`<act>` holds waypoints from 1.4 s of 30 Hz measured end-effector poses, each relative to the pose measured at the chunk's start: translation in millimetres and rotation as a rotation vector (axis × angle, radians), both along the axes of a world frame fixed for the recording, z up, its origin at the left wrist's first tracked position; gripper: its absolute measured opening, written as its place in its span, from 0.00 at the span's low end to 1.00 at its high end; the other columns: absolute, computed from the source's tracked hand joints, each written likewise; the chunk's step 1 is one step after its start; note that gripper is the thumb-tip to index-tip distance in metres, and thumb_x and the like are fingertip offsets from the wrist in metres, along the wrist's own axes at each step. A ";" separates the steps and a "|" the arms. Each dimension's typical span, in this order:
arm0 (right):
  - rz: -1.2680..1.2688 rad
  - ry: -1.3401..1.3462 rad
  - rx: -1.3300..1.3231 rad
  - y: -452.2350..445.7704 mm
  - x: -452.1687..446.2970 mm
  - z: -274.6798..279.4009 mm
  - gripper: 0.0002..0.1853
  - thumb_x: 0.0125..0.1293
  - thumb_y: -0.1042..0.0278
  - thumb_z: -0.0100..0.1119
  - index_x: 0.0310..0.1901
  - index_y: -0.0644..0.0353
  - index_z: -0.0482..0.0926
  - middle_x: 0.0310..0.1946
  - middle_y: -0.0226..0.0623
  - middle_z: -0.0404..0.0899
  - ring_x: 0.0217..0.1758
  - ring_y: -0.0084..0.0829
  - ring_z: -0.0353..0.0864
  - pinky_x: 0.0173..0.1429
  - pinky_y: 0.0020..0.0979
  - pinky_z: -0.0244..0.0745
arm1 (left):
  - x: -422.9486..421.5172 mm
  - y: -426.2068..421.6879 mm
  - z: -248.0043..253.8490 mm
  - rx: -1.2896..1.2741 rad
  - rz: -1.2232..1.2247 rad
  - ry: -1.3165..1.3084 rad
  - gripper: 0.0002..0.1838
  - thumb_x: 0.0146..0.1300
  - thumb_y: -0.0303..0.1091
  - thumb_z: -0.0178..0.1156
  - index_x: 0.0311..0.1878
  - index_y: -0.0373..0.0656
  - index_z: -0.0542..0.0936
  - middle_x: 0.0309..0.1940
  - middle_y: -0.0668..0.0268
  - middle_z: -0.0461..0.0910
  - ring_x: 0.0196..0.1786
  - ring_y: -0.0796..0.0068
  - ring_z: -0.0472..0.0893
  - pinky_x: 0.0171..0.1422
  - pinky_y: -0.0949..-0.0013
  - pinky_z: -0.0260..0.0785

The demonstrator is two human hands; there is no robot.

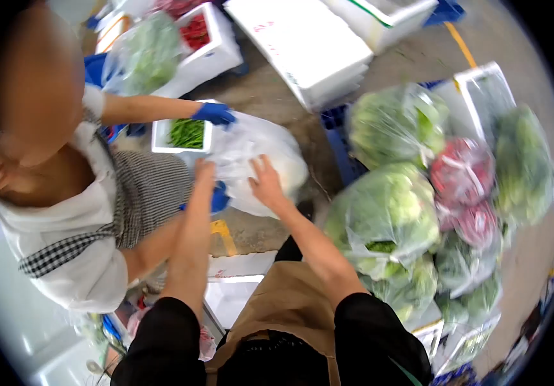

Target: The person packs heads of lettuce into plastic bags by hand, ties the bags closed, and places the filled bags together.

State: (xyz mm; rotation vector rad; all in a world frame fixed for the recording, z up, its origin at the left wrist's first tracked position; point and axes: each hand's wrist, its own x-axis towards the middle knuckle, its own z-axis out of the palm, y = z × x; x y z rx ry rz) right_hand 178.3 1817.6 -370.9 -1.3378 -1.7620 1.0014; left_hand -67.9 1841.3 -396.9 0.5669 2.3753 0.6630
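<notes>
A bulging white translucent plastic bag (281, 145) hangs in front of me, with something pale and unclear inside. My right hand (267, 183) rests against its near side, open with the fingers apart. At the bag's left edge is my left hand (205, 170); its fingers are small and blurred, so their grip cannot be made out. A co-worker's blue-gloved hand (214, 114) is at the top of the bag, and the other blue glove (219, 197) is beside its lower left edge. Just left of the bag sits a white foam box (160, 136) holding green vegetables (187, 133).
Bagged leafy greens (383, 209) and bagged red produce (462, 172) are piled on my right, partly over a blue pallet (336, 138). Stacked white foam boxes (303, 45) stand ahead. A co-worker (64, 225) leans in close on the left. An open white box (232, 299) lies by my apron.
</notes>
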 end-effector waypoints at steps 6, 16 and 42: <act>-0.008 -0.001 -0.210 -102.0 128.3 28.3 0.14 0.57 0.71 0.57 0.46 0.61 0.75 0.41 0.51 0.77 0.40 0.51 0.77 0.45 0.45 0.73 | 69.0 90.9 197.1 0.052 -0.791 0.575 0.43 0.51 0.47 0.69 0.65 0.34 0.63 0.61 0.47 0.68 0.61 0.50 0.70 0.67 0.59 0.60; -0.637 -0.068 -0.674 -326.5 298.7 58.3 0.14 0.59 0.66 0.53 0.44 0.64 0.79 0.37 0.53 0.81 0.40 0.46 0.81 0.46 0.41 0.75 | 301.1 -87.3 173.8 -0.024 -1.503 -0.180 0.23 0.56 0.34 0.62 0.55 0.38 0.74 0.53 0.52 0.76 0.57 0.55 0.74 0.62 0.60 0.65; -2.103 1.059 -1.047 -704.0 14.0 122.8 0.22 0.65 0.55 0.51 0.27 0.70 0.78 0.21 0.41 0.80 0.18 0.30 0.78 0.22 0.29 0.73 | 412.8 -188.8 62.2 -0.635 -2.014 -0.148 0.16 0.60 0.34 0.58 0.47 0.33 0.78 0.35 0.58 0.81 0.38 0.66 0.82 0.44 0.65 0.73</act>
